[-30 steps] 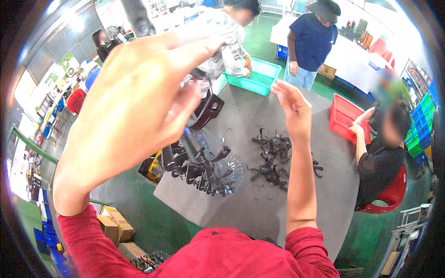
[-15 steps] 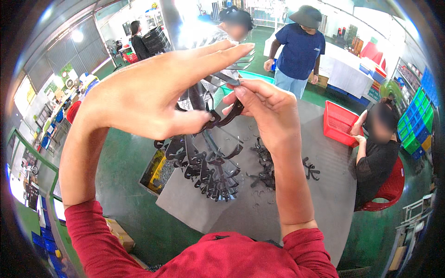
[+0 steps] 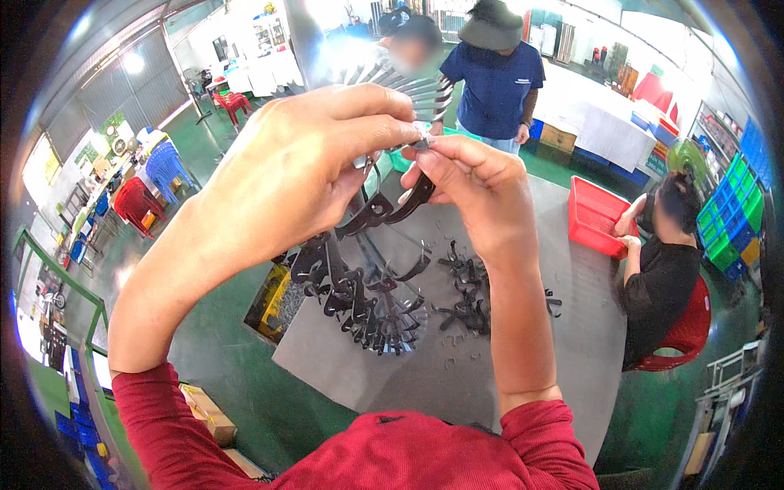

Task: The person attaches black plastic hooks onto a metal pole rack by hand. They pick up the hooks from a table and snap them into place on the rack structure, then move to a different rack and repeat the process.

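In front of me stands a round metal rack with many thin curved spokes, hung with several black curved plastic pieces. My right hand pinches the upper end of a black curved piece between thumb and fingers. My left hand arches over the spokes, its index and middle fingertips meeting the right fingertips at that same end. The left thumb is mostly hidden behind the hand. Whatever the left fingertips pinch is too small to make out.
Loose black pieces lie in a heap on the grey table. A red basket sits near a seated person at right. Another person in a blue shirt stands across the table. A yellow-edged bin is at left.
My left fingers, stretched out before, have bent and closed toward the right fingertips. My right hand has hardly moved. The person in the blue shirt has shifted left.
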Tool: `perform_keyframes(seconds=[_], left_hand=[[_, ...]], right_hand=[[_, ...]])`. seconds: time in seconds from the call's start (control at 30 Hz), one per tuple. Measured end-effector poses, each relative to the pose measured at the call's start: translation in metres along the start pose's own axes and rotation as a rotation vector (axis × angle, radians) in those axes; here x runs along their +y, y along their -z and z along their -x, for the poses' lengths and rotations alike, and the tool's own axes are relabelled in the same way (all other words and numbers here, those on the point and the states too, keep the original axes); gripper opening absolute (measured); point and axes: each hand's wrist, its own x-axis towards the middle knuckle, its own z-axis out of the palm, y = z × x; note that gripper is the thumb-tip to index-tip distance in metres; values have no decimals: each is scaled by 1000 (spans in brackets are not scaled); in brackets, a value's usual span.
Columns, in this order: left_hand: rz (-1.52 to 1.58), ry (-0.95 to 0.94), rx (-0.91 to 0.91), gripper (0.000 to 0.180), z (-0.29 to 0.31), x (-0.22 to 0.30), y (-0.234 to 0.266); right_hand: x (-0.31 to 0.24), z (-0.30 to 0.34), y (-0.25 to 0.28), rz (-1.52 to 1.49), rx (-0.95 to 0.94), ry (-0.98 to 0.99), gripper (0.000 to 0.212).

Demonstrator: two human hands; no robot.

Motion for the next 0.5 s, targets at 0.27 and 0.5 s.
perform_keyframes(seconds=[0.27, 0.5], left_hand=[[-63, -32, 22, 45, 2, -7, -7], [-43, 87, -48, 34, 2, -29, -19]], right_hand=[[12, 1, 5, -7, 111, 113, 15], [22, 12, 61, 253, 292, 5, 21]])
